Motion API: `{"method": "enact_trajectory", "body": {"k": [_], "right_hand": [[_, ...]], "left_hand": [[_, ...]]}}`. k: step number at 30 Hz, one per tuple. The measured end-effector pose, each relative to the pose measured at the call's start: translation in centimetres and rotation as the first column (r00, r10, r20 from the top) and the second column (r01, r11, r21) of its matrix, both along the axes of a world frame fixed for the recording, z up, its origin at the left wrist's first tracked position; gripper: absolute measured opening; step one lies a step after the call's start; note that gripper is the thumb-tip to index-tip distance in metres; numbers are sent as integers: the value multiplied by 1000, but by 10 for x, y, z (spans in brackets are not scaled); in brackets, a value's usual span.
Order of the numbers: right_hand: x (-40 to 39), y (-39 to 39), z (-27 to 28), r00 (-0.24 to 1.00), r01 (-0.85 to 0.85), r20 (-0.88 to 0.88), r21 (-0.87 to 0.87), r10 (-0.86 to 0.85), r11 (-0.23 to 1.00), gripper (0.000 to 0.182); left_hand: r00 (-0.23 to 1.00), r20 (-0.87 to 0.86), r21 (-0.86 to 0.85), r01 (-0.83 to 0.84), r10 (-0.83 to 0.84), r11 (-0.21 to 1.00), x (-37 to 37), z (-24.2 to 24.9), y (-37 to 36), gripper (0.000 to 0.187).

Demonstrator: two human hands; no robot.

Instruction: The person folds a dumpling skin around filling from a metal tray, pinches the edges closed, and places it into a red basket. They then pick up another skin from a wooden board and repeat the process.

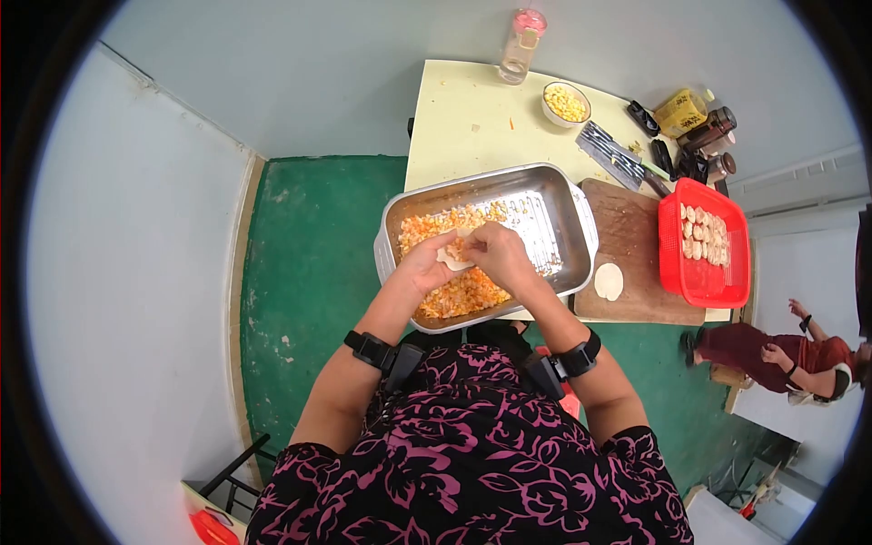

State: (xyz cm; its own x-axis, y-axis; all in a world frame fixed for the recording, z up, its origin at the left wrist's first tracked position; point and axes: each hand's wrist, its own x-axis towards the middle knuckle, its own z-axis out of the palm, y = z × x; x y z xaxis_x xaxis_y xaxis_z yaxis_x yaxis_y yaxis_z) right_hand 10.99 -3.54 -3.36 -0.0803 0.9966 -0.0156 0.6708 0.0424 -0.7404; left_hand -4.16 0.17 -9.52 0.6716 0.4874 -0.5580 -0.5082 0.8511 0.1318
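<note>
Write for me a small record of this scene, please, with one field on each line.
left hand: holds dough over the tray
right hand: touches the same dough, fingers curled
tray: metal; filling mostly on the left side
board: right of the tray, with dough discs
basket: red, at the board's right, holding dumplings
bowl: yellow pieces, far side of table
knife: near the board's far edge

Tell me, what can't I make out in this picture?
All in the head view:
Dough round in the left hand: partly hidden by the right hand; what that hand's fingertips grip can't be told.
Bottom of the metal tray: partly covered by chopped filling.
Yellow packet: print too small to read.
Red thing at lower left: cut off by the bottom edge.
</note>
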Motion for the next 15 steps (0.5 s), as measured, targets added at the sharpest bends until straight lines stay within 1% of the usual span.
{"method": "enact_trajectory", "body": {"k": [3, 5, 6, 7, 10, 11, 12, 13, 14, 15], "right_hand": [[11, 1, 9, 954, 27, -291, -176, -79, 984, 12], [20, 2, 7, 869, 111, -452, -224, -204, 968, 14], [25, 3, 6, 809, 148, -525, -254, -265, 956, 15], [31, 4, 7, 801, 158, -519, -299, -299, 941, 15], [37, -3, 14, 633, 71, -717, -320, -291, 945, 15], [39, -6, 7, 562, -14, -764, -392, -317, 920, 15], [41, -9, -16, 683, -90, -699, -367, -211, 926, 14], [41, -19, -40, 968, -123, -234, -150, 86, 981, 15], [41, -27, -65, 900, -270, 360, 21, 245, 963, 16], [41, -27, -87, 852, -205, 456, -164, 258, 965, 20]], "left_hand": [[999, 17, -28, -35, 35, 999, -2, -1, 0, 33], [998, 6, -46, -55, 56, 997, -4, 2, 0, 34], [998, -8, -51, -56, 56, 997, -7, 5, 0, 35], [998, -24, -57, -57, 55, 997, -9, 8, 1, 36], [994, -82, -44, -71, 67, 996, -17, 10, 2, 37], [995, -73, -44, -72, 68, 996, -19, 8, 3, 37], [996, -65, -46, -71, 67, 996, -22, 6, 4, 37], [996, -57, -49, -67, 64, 997, -23, 4, 4, 37], [995, -66, -51, -74, 71, 996, -24, 7, 4, 38], [994, -74, -52, -80, 76, 995, -23, 12, 4, 38]]}}
